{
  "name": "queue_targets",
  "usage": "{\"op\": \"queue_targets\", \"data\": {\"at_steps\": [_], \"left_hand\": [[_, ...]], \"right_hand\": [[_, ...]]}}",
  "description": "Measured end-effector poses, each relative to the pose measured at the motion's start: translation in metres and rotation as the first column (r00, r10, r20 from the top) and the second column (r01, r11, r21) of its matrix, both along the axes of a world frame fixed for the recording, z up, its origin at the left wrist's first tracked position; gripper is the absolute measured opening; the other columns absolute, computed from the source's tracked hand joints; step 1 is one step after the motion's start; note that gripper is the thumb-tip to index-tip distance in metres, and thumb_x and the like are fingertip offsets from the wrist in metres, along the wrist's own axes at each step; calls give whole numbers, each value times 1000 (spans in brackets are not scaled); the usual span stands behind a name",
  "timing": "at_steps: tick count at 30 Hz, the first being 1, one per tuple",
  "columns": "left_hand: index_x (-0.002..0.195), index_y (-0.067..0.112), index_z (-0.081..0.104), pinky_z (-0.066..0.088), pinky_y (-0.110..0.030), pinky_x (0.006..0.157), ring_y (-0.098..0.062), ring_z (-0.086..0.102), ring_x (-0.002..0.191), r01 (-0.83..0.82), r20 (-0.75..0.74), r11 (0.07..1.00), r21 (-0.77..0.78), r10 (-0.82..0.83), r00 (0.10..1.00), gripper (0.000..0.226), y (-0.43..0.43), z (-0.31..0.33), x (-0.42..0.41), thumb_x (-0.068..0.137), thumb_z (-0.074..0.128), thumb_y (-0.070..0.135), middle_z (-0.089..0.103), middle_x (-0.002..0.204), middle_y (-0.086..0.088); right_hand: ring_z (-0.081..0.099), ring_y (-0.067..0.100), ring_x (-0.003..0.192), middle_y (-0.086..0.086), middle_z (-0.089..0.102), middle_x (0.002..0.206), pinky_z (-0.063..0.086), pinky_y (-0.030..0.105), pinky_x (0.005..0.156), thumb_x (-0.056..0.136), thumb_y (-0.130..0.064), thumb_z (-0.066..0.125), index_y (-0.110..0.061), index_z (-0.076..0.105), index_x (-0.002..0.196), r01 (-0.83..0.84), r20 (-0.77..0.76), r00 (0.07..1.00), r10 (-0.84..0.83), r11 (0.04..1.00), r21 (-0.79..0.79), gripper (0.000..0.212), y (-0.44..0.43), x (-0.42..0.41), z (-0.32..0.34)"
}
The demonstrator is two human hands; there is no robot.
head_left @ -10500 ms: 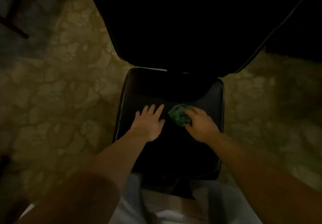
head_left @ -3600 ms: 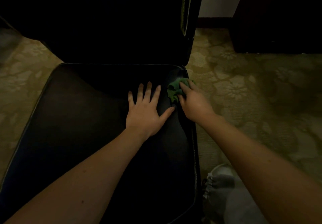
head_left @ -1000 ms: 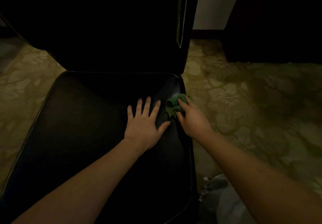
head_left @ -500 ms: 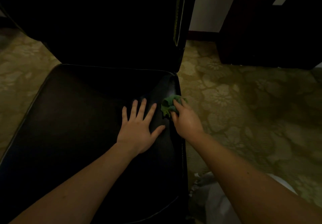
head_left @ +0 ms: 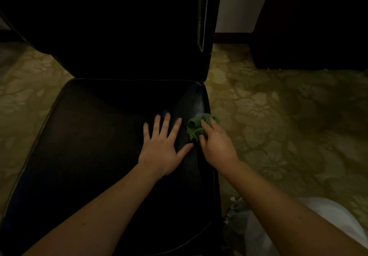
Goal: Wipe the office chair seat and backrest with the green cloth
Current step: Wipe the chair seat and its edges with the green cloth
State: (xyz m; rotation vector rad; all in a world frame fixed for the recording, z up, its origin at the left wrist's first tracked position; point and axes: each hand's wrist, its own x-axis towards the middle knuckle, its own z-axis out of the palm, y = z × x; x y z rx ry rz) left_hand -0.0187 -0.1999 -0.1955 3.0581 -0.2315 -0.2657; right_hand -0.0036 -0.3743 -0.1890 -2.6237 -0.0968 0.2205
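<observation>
Black seat (head_left: pixel 89 146), seemingly floral carpet (head_left: pixel 278 136)

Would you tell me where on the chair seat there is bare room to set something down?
The seat is bare from its left edge to the left hand, and along the back beside the backrest. The right edge is crowded: the right hand grips the green cloth there.

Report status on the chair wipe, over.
Left hand flat on the seat, fingers spread. Right hand grips the green cloth at the seat's right edge. Backrest upright behind, neither hand on it.
</observation>
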Motion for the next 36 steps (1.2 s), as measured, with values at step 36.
{"op": "queue_targets", "data": {"at_steps": [36], "left_hand": [[158, 36, -9, -5, -58, 122, -29, -14, 154, -8, 41, 999, -38, 10, 999, 93, 1, -5, 2, 80, -1, 85, -10, 169, -2]], "right_hand": [[39, 29, 140, 13, 35, 156, 35, 36, 112, 100, -20, 51, -9, 43, 146, 7, 86, 996, -9, 1000, 19, 48, 3, 17, 0]]}}
